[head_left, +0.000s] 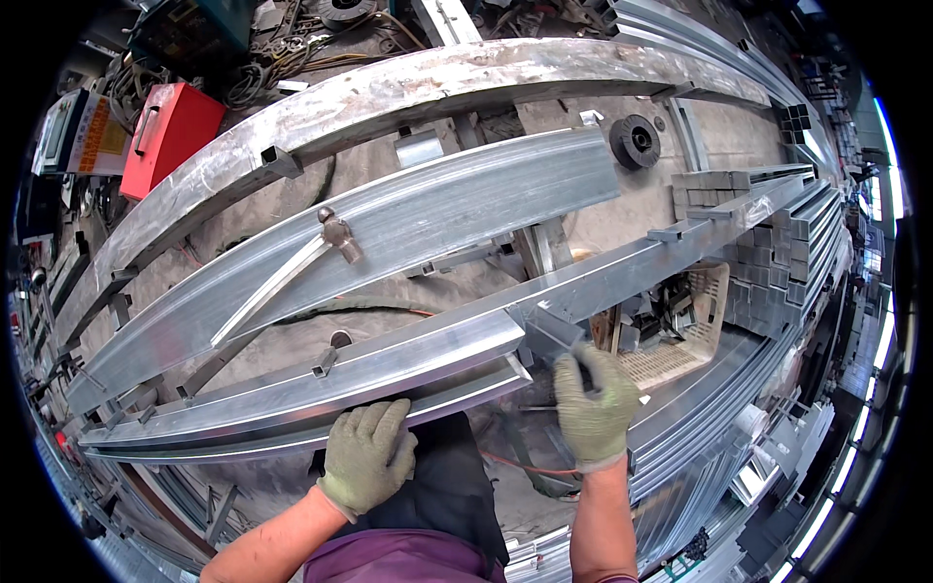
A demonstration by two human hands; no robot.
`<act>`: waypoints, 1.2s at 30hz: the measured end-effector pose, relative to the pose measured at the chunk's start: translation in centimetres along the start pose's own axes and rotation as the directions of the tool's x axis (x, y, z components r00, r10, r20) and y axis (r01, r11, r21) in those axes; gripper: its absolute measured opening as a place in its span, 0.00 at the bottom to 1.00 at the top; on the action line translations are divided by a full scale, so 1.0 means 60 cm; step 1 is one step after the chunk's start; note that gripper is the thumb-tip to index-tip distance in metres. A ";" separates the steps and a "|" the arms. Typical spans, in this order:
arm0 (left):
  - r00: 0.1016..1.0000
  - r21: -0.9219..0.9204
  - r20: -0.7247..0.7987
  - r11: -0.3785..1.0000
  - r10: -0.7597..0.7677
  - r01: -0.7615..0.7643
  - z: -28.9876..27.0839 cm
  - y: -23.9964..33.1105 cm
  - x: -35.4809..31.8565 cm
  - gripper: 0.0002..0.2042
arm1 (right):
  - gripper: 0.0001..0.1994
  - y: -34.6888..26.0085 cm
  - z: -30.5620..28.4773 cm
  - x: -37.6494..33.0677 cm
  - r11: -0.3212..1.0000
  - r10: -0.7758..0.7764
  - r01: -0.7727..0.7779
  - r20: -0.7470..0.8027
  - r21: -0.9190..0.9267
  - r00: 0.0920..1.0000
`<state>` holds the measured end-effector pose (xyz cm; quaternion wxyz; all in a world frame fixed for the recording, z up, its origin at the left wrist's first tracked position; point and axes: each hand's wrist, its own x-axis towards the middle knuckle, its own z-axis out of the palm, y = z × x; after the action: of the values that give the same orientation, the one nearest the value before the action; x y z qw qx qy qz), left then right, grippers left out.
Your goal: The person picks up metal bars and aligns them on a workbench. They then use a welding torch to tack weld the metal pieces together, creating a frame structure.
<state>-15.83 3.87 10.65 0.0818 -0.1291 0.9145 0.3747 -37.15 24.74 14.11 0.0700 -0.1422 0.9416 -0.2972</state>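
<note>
at the near edge of a long metal channel (pixel 418 358), a gloved left hand (pixel 364 459) rests with bent fingers against the lower flange; whether it grips cannot be told. the gloved right hand (pixel 595 408), thumb and fingers curled narrow, is at a small grey plate (pixel 550 335) beside the channel's right end, its hold unclear. beyond, a hammer (pixel 277 286) lies across a wider metal profile (pixel 466 194); a cream crate (pixel 718 311) sits to the right.
</note>
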 end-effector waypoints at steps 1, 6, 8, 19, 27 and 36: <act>1.000 0.002 0.017 1.000 -0.012 0.012 0.001 -0.002 -0.001 0.26 | 0.09 0.010 -0.006 -0.004 0.997 0.068 -0.067 -0.026 0.040 0.997; 1.000 0.026 0.017 1.000 -0.016 0.015 -0.006 -0.003 -0.002 0.24 | 0.09 0.067 -0.019 -0.038 0.899 0.375 -0.357 -0.026 0.255 0.927; 0.999 0.051 0.028 0.998 -0.026 0.024 -0.008 -0.006 -0.005 0.24 | 0.10 0.073 -0.024 -0.050 0.827 0.444 -0.429 0.045 0.364 0.895; 0.975 0.301 0.175 0.950 -0.139 0.082 -0.004 -0.048 -0.024 0.23 | 0.12 0.090 -0.014 -0.071 0.870 0.397 -0.393 0.050 0.299 0.916; 0.988 0.215 0.151 0.976 -0.010 -0.023 -0.006 -0.060 -0.017 0.21 | 0.11 0.101 0.007 -0.051 0.875 0.333 -0.337 0.073 0.349 0.940; 0.992 0.209 0.125 0.978 -0.015 -0.011 -0.002 -0.059 -0.016 0.20 | 0.11 0.063 0.022 -0.024 0.933 0.151 -0.184 0.126 0.309 0.980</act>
<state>-13.87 1.53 8.61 0.1529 -0.0968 0.9416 0.2838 -36.33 27.43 10.95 0.1644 -0.0628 0.8849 -0.4312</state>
